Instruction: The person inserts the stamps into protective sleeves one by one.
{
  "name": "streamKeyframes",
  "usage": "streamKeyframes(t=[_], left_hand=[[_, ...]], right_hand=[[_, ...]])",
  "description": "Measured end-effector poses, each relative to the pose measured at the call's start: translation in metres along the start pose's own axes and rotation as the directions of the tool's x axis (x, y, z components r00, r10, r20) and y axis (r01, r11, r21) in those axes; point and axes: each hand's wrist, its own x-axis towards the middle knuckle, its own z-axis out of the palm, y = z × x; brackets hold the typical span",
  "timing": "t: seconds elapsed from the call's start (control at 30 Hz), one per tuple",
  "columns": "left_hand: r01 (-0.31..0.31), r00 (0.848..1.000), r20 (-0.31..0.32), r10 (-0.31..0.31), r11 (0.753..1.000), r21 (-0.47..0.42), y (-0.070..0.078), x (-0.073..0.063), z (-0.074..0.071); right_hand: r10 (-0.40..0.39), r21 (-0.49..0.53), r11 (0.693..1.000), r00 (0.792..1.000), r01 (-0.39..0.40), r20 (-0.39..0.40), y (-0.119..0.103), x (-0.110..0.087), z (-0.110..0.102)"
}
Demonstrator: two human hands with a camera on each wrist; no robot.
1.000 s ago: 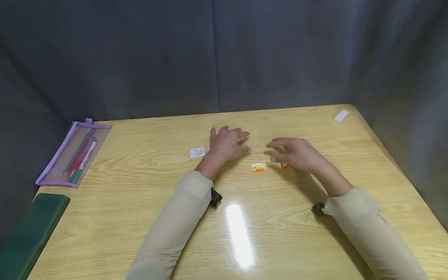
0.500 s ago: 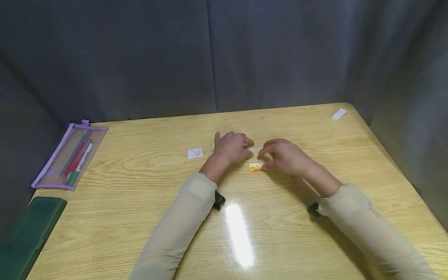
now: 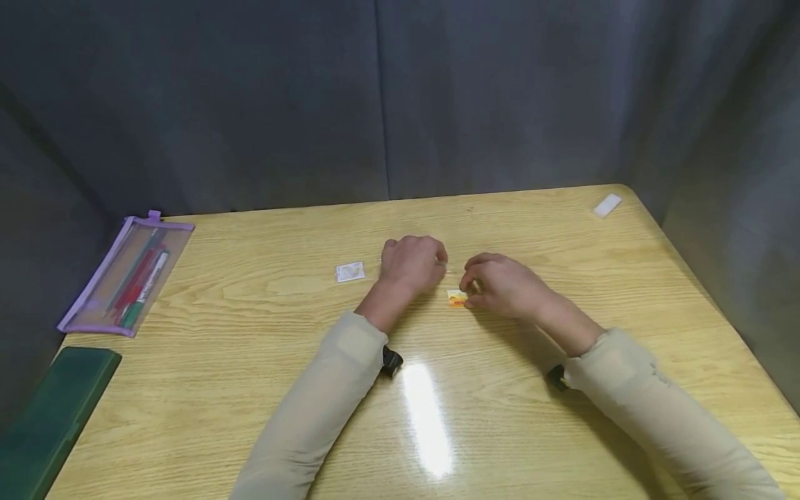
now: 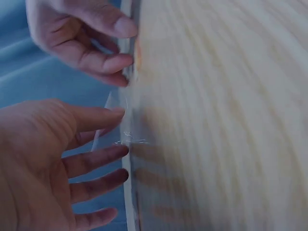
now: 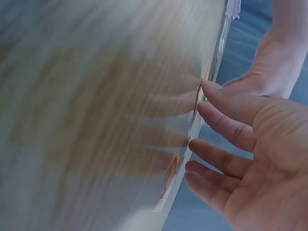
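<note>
My left hand [image 3: 412, 264] pinches a small clear plastic piece [image 4: 109, 102] between thumb and index finger, just above the table. Its other fingers are spread and slightly bent in the left wrist view. My right hand [image 3: 505, 285] is close beside it, with thumb and index fingertips at the right edge of a small yellow-and-orange stamp [image 3: 455, 298] lying flat. A gap shows between those fingertips. Another orange stamp [image 5: 167, 182] lies below the right hand's other fingers, hidden in the head view. A pale stamp [image 3: 350, 271] lies left of my left hand.
A purple-edged mesh pouch [image 3: 128, 278] with markers lies at the far left, above a dark green case [image 3: 62, 410]. A small white block [image 3: 607, 205] is near the back right corner of the wooden table [image 3: 250, 389]. Dark curtains [image 3: 281, 104] stand behind.
My right hand has moved left to the yellow-and-orange stamp, covering the other orange one. My left hand has drawn its thumb and index finger together on the clear plastic piece.
</note>
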Motion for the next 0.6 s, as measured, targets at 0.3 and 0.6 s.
streamKeyframes(t=[0.3, 0.6], left_hand=[[0.031, 1.0, 0.001, -0.031, 0.992, -0.122, -0.016, -0.019, -0.015], [0.063, 0.996, -0.04, -0.078, 0.953, -0.297, -0.04, -0.039, -0.032]], right_hand=[[0.015, -0.05, 0.999, 1.0, -0.014, 0.014, -0.007, 0.0, -0.003], [0.007, -0.049, 0.999, 1.0, -0.006, 0.025, -0.012, 0.003, -0.005]])
